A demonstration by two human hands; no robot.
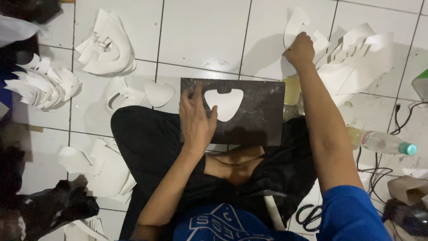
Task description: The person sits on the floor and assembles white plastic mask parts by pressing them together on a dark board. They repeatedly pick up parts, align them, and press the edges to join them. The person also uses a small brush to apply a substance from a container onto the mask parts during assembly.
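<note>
Nearest the camera, a blue shirt [223, 225] and blue sleeve fill the bottom edge, above crossed legs in black trousers [151, 138] on a white tiled floor [200, 31]. A pair of black-handled scissors [309, 216] lies on the floor beside the right leg, and a clear plastic bottle [381, 142] with a green cap lies on its side just right of the right forearm, near some black cables. Across the knees rests a dark rectangular board [256, 116], and on it lies a white shield-shaped cut piece [224, 103], flat and roughly centred. The left hand [196, 118] rests palm down on the board's left part, fingers spread, its thumb just touching the left edge of that piece; it grips nothing. The two hands are well apart. Farther out, the right hand [301, 49] reaches past the board's far right corner and is closed on a white piece at the edge of the right stack of white cut pieces [356, 62]; how many sheets it pinches is hard to tell from this angle. A pale yellow container [292, 90] sits between board and stack. Left of the board lie two loose white pieces [158, 93], with more heaps farther left [42, 82], near the left knee [104, 172], and the farthest heap [109, 47] at top left.
</note>
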